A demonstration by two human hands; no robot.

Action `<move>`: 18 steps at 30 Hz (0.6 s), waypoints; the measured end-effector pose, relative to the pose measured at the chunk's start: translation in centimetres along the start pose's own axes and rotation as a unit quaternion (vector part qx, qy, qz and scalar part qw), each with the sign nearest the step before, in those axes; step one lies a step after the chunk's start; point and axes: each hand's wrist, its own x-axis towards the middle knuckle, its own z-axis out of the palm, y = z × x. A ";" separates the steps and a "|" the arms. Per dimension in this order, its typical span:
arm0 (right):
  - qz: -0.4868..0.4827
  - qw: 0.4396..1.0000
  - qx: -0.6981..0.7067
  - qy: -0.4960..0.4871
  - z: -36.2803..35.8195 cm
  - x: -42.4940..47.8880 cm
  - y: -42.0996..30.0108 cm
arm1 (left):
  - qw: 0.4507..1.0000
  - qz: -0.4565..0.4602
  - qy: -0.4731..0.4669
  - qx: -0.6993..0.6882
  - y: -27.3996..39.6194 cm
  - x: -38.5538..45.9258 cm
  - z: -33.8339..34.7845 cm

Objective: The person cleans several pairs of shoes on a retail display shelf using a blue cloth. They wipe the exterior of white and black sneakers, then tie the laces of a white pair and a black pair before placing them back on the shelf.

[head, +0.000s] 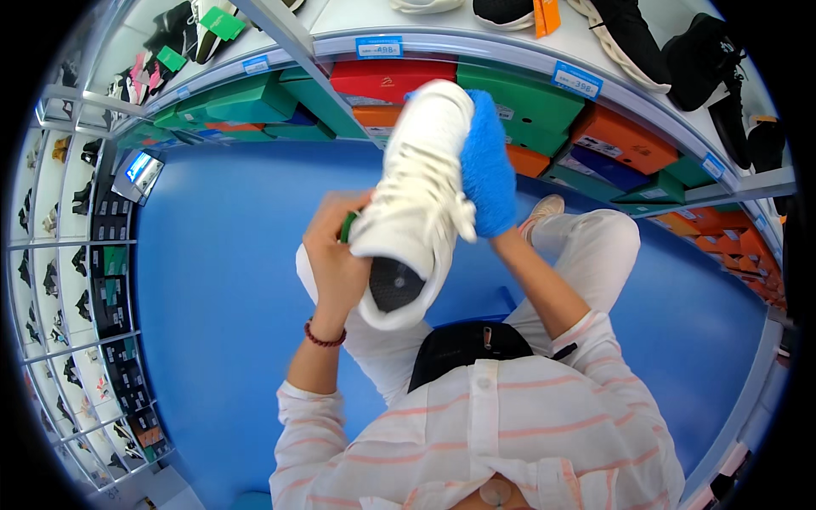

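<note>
A white lace-up sneaker [421, 172] is held up before me, its toe pointing away and its dark insole showing at the opening. My left hand [338, 248] grips the shoe's heel side near the collar, with a bit of a green tag beside the fingers and a dark red bead bracelet on the wrist. A fuzzy blue cloth or mitt [489, 169] covers my right hand [494, 210] and lies against the right side of the shoe. The fingers of my right hand are hidden by the cloth and the shoe.
Ahead, a shelf edge [440, 50] with price tags carries shoes. Beneath it are stacked green, red and orange shoeboxes [529, 95]. Shoe racks [70, 242] stand at the left, near a small screen device [141, 172]. More orange boxes [733, 248] line the right. The floor [223, 287] is blue.
</note>
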 end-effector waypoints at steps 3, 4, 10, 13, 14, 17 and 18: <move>0.064 0.994 0.088 0.017 2.4 -3.4 -3.5 | 0.991 -0.068 0.105 -0.049 -1.4 0.8 0.2; 0.084 0.987 0.133 0.008 2.3 -3.9 -4.8 | 0.982 -0.100 0.137 -0.085 -1.2 0.9 0.2; 0.190 0.852 0.460 -0.164 -0.6 -4.8 -5.8 | 0.961 -0.143 0.211 -0.109 -2.5 0.4 0.8; 0.357 0.694 0.617 -0.104 -1.5 -4.5 -5.9 | 0.968 -0.108 0.220 -0.051 -1.9 -0.6 2.0; 0.238 0.806 0.526 -0.133 -2.1 -4.3 -5.7 | 0.973 -0.076 0.216 0.014 -2.1 -1.1 2.0; 0.274 0.702 0.646 -0.124 -2.7 -1.7 -6.2 | 0.975 -0.009 0.204 0.082 -1.9 -2.3 2.1; 0.279 0.724 0.619 -0.124 -2.7 -1.8 -5.7 | 0.975 0.007 0.198 0.103 -1.5 -2.2 2.0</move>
